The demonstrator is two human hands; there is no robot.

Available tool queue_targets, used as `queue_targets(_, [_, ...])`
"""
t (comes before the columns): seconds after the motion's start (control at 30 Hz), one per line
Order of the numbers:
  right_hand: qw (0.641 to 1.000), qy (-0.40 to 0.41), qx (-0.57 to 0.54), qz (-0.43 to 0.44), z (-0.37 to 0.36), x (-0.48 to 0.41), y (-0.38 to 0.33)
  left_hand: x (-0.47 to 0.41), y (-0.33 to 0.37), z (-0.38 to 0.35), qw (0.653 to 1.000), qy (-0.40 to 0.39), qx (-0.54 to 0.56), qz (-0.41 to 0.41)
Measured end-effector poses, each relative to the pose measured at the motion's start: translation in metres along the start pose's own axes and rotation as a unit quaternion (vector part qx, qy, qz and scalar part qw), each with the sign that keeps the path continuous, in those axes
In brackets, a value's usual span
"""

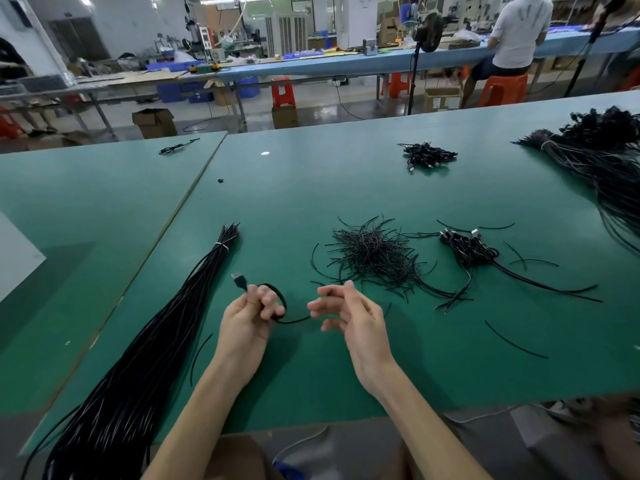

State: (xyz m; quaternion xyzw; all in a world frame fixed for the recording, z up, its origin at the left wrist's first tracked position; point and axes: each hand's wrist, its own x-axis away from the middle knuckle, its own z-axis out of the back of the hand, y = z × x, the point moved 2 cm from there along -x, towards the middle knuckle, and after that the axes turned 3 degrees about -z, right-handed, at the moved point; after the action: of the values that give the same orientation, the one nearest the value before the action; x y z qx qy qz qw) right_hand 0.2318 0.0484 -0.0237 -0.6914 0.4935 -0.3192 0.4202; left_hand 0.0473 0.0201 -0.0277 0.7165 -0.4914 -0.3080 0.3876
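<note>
Coiling looks like the step you're on. Your left hand (247,315) is pinching a small loop of thin black USB cable (294,321) just above the green desk (311,202), with the silver plug (239,280) poking out past your fingers. Your right hand (349,313) is loosely spread where the cable's tail reaches it. Next I'd guess you wrap the rest, then grab a tie from the heap of short black wire ties (375,254) beyond.
</note>
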Motion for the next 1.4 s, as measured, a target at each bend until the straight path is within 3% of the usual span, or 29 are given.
queue_targets(0.1, [0.999, -0.007, 0.034, 0.013, 0.0, 0.001, 0.0, -0.008, 0.009, 0.012, 0.983, 0.063, 0.17, 0.02])
queue_targets(0.17, [0.999, 0.009, 0.038, 0.021, -0.001, 0.002, 0.002, -0.01, 0.011, 0.017, 0.975, 0.091, 0.2, 0.02])
queue_targets(0.23, [0.996, 0.051, 0.056, 0.05, -0.001, 0.004, 0.001, -0.009, 0.009, 0.016, 0.978, 0.089, 0.186, 0.01])
queue_targets(0.33, [0.962, 0.094, 0.195, 0.166, -0.005, 0.01, -0.002, -0.006, 0.005, 0.009, 0.994, 0.072, 0.072, -0.023])
queue_targets(0.4, [0.921, 0.042, 0.311, 0.232, -0.016, 0.016, 0.0, -0.004, 0.001, 0.002, 0.998, 0.04, -0.006, -0.039])
queue_targets(0.5, [0.857, -0.024, 0.442, 0.263, -0.029, 0.02, 0.006, 0.0, -0.004, -0.007, 0.996, -0.043, -0.078, -0.023])
queue_targets(0.63, [0.847, -0.021, 0.457, 0.269, -0.027, 0.02, 0.005, 0.003, -0.003, -0.009, 0.996, -0.067, -0.058, -0.009])
queue_targets(0.73, [0.82, -0.041, 0.509, 0.26, -0.028, 0.019, 0.008, 0.002, -0.002, -0.005, 0.997, -0.074, 0.001, 0.013])
queue_targets(0.93, [0.844, -0.053, 0.485, 0.22, -0.028, 0.016, 0.012, 0.002, -0.001, 0.001, 0.993, -0.082, 0.057, 0.061])
queue_targets(1.1, [0.898, -0.067, 0.415, 0.127, -0.026, 0.013, 0.013, 0.006, -0.004, -0.004, 0.986, -0.107, 0.07, 0.103])
queue_targets(1.2, [0.887, -0.093, 0.43, 0.141, -0.028, 0.016, 0.013, 0.007, -0.004, -0.006, 0.985, -0.124, 0.05, 0.11])
queue_targets(1.4, [0.882, -0.057, 0.439, 0.16, -0.024, 0.014, 0.014, 0.008, -0.002, -0.009, 0.99, -0.121, 0.011, 0.074])
